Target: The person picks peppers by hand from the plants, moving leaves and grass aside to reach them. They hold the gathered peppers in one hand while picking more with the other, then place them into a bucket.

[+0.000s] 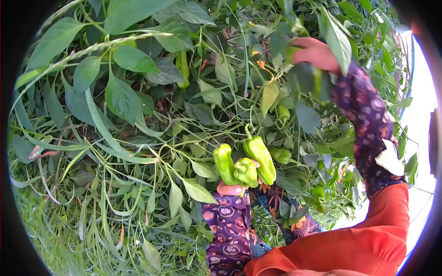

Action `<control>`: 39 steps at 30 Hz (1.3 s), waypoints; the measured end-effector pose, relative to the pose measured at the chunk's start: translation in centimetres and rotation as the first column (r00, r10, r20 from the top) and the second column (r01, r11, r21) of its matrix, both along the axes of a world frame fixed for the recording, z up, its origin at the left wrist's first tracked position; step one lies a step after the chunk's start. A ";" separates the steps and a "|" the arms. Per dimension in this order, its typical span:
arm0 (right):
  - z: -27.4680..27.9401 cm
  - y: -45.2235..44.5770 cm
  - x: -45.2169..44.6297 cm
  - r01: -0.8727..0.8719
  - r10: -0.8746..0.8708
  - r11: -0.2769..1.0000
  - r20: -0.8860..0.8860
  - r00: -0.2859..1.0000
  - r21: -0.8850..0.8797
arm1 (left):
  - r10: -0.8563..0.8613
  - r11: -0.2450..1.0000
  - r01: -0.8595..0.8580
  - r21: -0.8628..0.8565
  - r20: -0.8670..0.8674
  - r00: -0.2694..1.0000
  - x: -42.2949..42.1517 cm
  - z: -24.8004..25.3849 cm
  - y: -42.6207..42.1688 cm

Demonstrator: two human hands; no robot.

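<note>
Several green peppers rest in my left hand (229, 189), whose fingers are mostly hidden under them. One held pepper (223, 163) stands at the left, a ribbed one (246, 172) shows its end in the middle, and a long one (260, 158) with its stem leans at the right. Up among the leaves, my right hand (316, 54) is curled and smeared by motion. At its fingertips shows a bright green thing (290, 53), too blurred to name surely. A large leaf (337, 43) covers part of that hand.
Dense pepper plants surround both hands. A slim pepper (183, 69) hangs at the upper left, and others (280, 155) (283, 113) hang near the held ones. Long grass (60, 221) grows at the lower left. A pale leaf (389, 158) lies against my right sleeve.
</note>
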State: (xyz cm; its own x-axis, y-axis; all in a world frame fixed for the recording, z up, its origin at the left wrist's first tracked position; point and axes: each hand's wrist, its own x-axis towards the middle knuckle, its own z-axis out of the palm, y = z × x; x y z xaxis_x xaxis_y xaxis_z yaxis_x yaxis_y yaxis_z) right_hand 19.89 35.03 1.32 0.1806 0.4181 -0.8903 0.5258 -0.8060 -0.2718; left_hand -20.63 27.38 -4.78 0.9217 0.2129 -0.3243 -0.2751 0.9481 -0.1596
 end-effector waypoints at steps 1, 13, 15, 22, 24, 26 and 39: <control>0.9 -2.1 2.1 0.131 -0.115 0.981 -0.116 0.987 0.145 | 0.015 1.000 -0.015 -0.003 0.004 1.000 0.0 0.0 0.1; 7.9 2.2 -6.1 0.732 -0.190 0.676 -0.939 0.288 0.088 | 0.097 0.995 -0.098 0.027 0.050 0.994 2.2 1.3 0.7; 5.6 4.4 -8.5 0.628 -0.261 0.754 -0.789 0.556 0.193 | 0.059 0.997 -0.064 0.048 0.093 0.994 1.9 0.8 0.8; -13.5 9.1 -13.9 0.591 -0.575 0.806 -0.276 0.771 -0.029 | 0.109 0.994 -0.109 -0.033 0.013 0.994 1.0 0.7 -0.6; -19.5 9.3 -13.0 -0.114 0.074 0.970 0.186 0.980 0.214 | 0.105 0.994 -0.106 -0.040 -0.016 0.994 0.6 0.3 -0.8; -21.4 9.9 -13.0 0.080 -0.119 0.988 0.337 0.934 0.129 | 0.107 0.993 -0.108 -0.041 -0.030 0.994 0.2 0.0 -1.0; -24.1 8.8 -14.6 0.453 -0.488 0.871 0.447 0.750 0.191 | 0.112 0.993 -0.114 -0.022 -0.066 0.991 -1.1 -0.9 -1.0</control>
